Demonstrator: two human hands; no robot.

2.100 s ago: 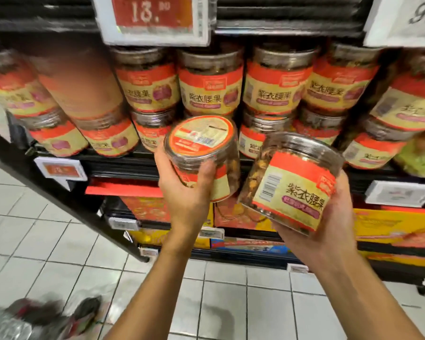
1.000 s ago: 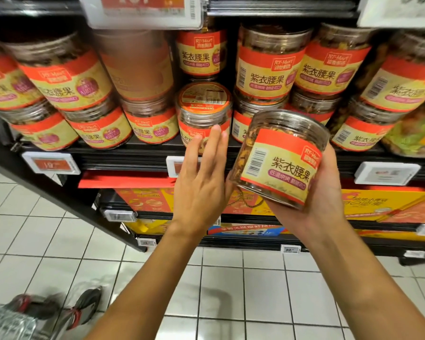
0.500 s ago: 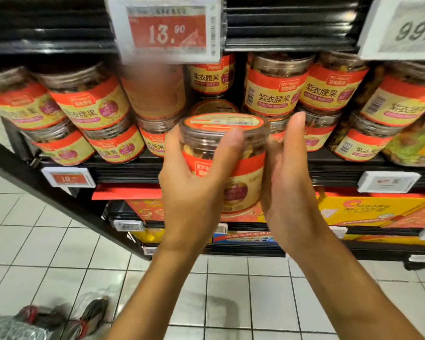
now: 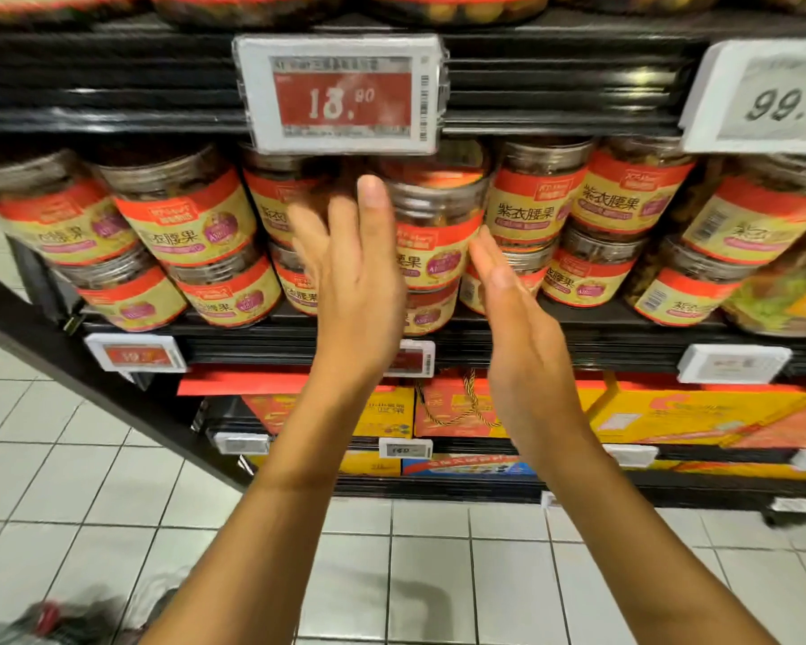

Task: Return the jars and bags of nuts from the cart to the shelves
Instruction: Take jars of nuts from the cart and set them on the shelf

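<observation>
1. Clear round plastic nut jar (image 4: 438, 216) w/ red-and-yellow label stands on the black metal shelf (image 4: 578, 346). It's in the upper tier of a two-high stack, on top of another jar of the same kind, approx. mid-row.
2. Shelf: dark ribbed front edge w/ small white tags clipped along it. It's packed left to right w/ matching jars (image 4: 182, 216) in two tiers, some tilted.
3. Above, on the next shelf's edge, a white-framed red price tag (image 4: 343, 93) reading 13.90 hangs right over the jar. A grey-and-white tag (image 4: 764, 100) showing 99 sits far right.
4. Below: yellow and orange cardboard boxes (image 4: 671, 416) on a lower shelf. Floor = white square tiles (image 4: 438, 574) w/ dark grout.
5. Jar look: ribbed clear neck, red-orange lid, brown nuts inside, Chinese print on label; slightly blurred.
6. Left hand (image 4: 354, 290): fingers straight and together, laid flat vs. the jar's left front; grips nothing.
7. Right hand (image 4: 526, 356): flat, fingers straight, tips at the jar's lower right side. Contact can't be told; holds nothing.
</observation>
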